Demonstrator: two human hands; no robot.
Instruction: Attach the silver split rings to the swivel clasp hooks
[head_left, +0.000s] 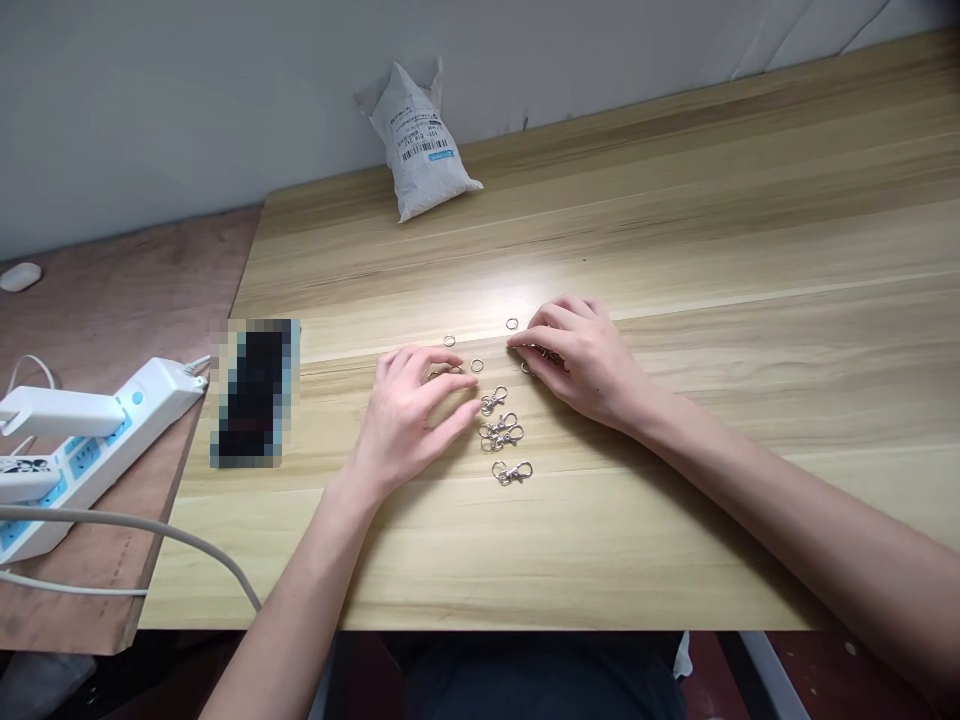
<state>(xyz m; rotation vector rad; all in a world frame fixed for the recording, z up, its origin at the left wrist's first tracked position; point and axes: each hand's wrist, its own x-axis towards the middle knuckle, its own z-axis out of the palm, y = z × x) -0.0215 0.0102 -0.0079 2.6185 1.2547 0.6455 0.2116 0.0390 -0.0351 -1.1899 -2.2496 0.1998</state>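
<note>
1. Between the two hands, slightly nearer the body, lie four small metal clips (516,472) in a loose column, each apparently with a ring on its end, the middle pair close enough to overlap
2. Now the left hand (420,415): thumb and forefinger apart, their tips just beside the farthest clip, nothing visible in the gap, some metal peeking out under the fingers
3. Over to the right hand (574,355): fingers bunched and low, more metal tucked beneath them, and whether they pinch any of it, I cannot tell
4. Loose rings (477,361) lie flat on the table (750,230), some just beyond the left fingertips, others close around the right ones
5. Handling, by my reckoning: light, hard, stiff, hardly fragile, yet smooth and small enough to skid off a fingertip
6. Best hold, I'd say: thumb and forefinger across a clip's body, clear of its hook; for a ring, opposite edges of the rim
</note>
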